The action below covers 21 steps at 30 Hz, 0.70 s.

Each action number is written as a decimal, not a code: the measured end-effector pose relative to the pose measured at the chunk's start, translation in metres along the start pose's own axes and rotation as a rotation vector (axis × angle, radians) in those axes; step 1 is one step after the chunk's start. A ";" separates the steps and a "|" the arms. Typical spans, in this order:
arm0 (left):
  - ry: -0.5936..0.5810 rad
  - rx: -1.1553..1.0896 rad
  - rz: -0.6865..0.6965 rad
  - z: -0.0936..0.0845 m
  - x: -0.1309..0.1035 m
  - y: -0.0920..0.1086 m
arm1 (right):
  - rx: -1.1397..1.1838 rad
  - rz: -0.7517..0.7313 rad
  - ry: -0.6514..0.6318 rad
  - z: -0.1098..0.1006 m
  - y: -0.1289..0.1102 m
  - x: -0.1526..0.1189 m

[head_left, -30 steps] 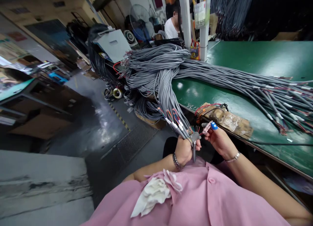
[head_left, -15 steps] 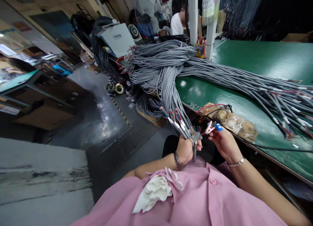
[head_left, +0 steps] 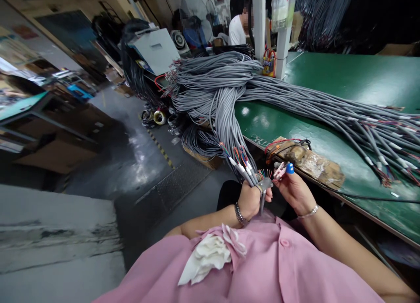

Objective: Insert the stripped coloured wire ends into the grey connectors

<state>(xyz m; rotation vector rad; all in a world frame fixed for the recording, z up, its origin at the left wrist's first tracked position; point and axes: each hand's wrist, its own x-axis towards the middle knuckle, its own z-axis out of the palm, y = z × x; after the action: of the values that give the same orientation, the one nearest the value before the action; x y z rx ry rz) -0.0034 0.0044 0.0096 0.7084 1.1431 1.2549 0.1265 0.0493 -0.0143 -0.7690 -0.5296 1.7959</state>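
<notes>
Two hands occupy the space beside the tape-wrapped block (head_left: 316, 166), which lies at the edge of the green surface (head_left: 348, 78). Left of the block, the left hand (head_left: 250, 201) is closed round several grey cables (head_left: 246, 174); their long axis slants up and leftward, away from the block, their coloured ends pointing likewise. Thin wires (head_left: 265, 173) fan upward between these cables and the block. The right hand (head_left: 294, 194), just on the block's near side, pinches a pink clip (head_left: 279, 171). Compared with half a second earlier, the right hand has shifted leftward, closer to the left.
</notes>
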 end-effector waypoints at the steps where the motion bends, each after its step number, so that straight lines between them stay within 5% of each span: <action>1: -0.009 0.009 0.007 -0.001 -0.001 -0.001 | -0.004 0.004 -0.020 -0.001 0.000 -0.001; 11: -0.074 0.153 0.032 -0.021 -0.012 -0.006 | -0.339 0.305 -0.314 -0.026 -0.022 -0.012; 16: -0.137 0.275 0.005 -0.026 -0.016 -0.007 | -0.524 0.248 -0.344 -0.017 -0.027 -0.017; 21: -0.344 0.358 -0.096 -0.028 -0.015 -0.002 | -0.615 0.164 -0.362 -0.004 -0.024 -0.021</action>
<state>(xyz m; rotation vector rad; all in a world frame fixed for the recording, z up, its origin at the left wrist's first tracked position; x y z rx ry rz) -0.0271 -0.0153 0.0030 1.0773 1.1073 0.8132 0.1501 0.0378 0.0039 -0.9165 -1.3317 1.9532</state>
